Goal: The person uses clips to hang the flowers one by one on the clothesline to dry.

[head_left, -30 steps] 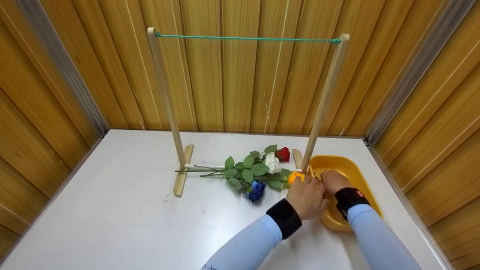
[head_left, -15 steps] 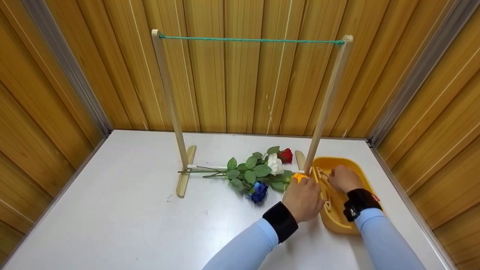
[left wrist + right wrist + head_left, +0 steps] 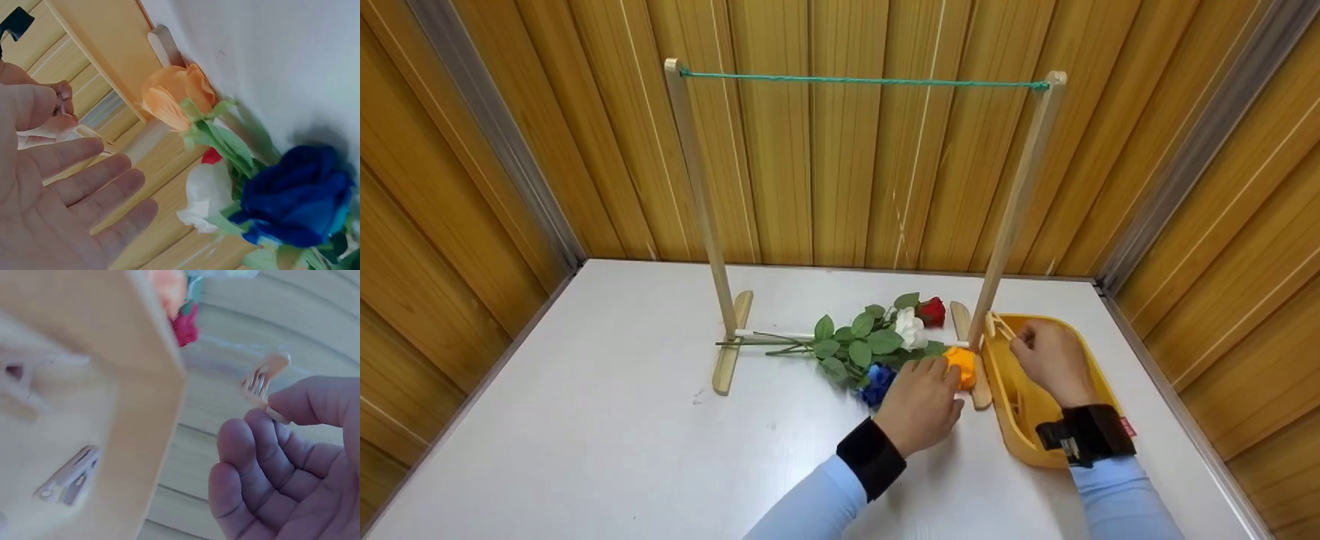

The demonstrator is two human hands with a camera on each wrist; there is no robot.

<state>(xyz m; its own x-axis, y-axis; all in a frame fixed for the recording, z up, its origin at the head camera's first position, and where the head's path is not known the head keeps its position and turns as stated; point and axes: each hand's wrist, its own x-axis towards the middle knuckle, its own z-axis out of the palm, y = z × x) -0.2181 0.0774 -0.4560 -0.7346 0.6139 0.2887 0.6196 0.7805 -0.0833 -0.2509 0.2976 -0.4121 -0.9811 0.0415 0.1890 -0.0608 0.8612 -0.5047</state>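
Note:
My right hand (image 3: 1059,364) pinches a wooden clothespin (image 3: 260,385) between thumb and fingers, above the far left part of a yellow plastic bin (image 3: 1039,431). Palm and fingers of my left hand (image 3: 62,185) are stretched out in the left wrist view. In the head view that hand lies over the near side of some artificial roses, beside the orange rose (image 3: 962,367) and partly covering the blue rose (image 3: 876,382); contact is unclear. A white rose (image 3: 910,328) and a red rose (image 3: 933,312) lie behind, stems pointing left.
More clothespins (image 3: 70,475) lie inside the bin. A wooden frame with two posts (image 3: 701,202) stands around the roses, a green string (image 3: 855,79) tied between the post tops. Wood-patterned panels (image 3: 840,172) enclose the white table (image 3: 585,420) at the back and sides.
My left hand has moved left, away from the bin's rim, uncovering the orange rose. My right hand has raised a clothespin from inside the bin to above its rim.

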